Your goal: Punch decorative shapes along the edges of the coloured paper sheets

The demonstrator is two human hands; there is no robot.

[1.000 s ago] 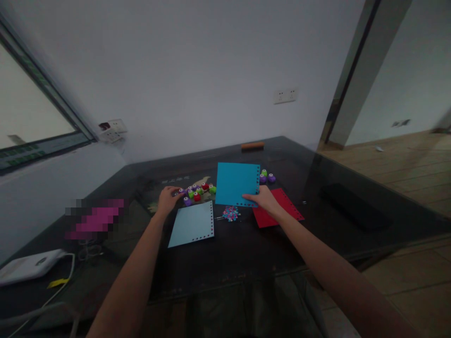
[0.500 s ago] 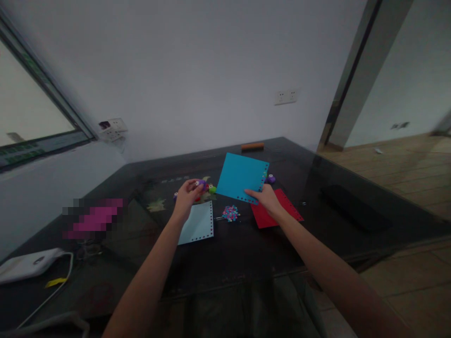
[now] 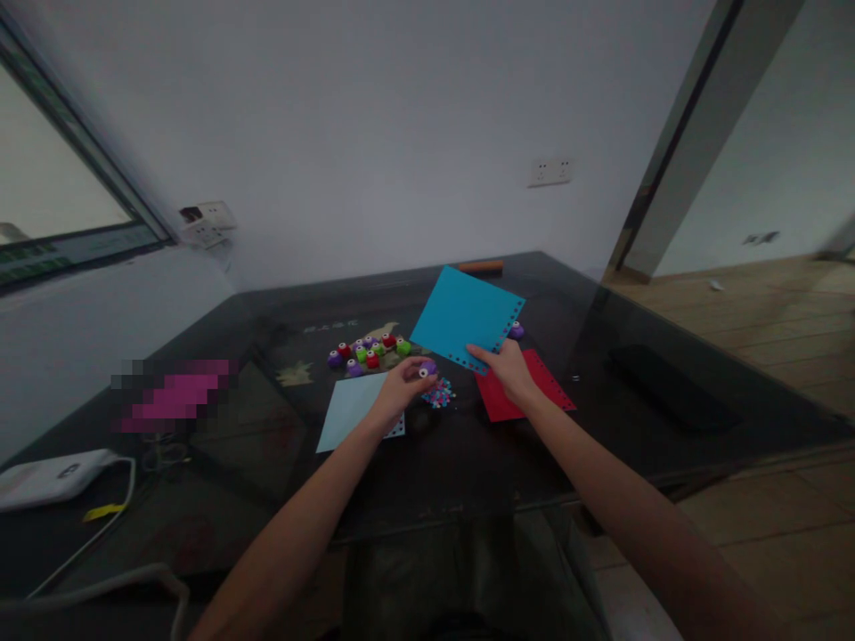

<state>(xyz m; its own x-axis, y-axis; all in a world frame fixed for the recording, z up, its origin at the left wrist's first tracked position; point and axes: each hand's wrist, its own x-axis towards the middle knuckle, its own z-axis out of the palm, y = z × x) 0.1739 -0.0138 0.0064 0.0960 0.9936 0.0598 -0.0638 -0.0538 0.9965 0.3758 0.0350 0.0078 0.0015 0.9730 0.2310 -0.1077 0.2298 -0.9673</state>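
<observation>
Between the thumb and fingers of my left hand [image 3: 406,385] is a small purple paper punch [image 3: 428,368] with a white top. It is over a pile of tiny pink, blue and white paper bits [image 3: 439,393]. My right hand [image 3: 506,363] pinches a blue sheet of paper [image 3: 464,312] near its corner, holding it up off the table. Holes line two of the sheet's edges. Below my right hand lies a red sheet [image 3: 534,387], and under my left forearm a pale blue sheet [image 3: 347,408], both with holes along edges.
Several small red, green and purple punches [image 3: 372,359] stand beyond the pale sheet. Another purple punch [image 3: 517,330] is behind the blue sheet. A brown roll [image 3: 484,267] lies at the table's back, a black case [image 3: 668,387] at right, a white device with a cable [image 3: 60,478] at left.
My left hand has moved right and toward me with the purple punch, away from the group of punches. My right hand still holds the blue sheet, now tilted a bit more.
</observation>
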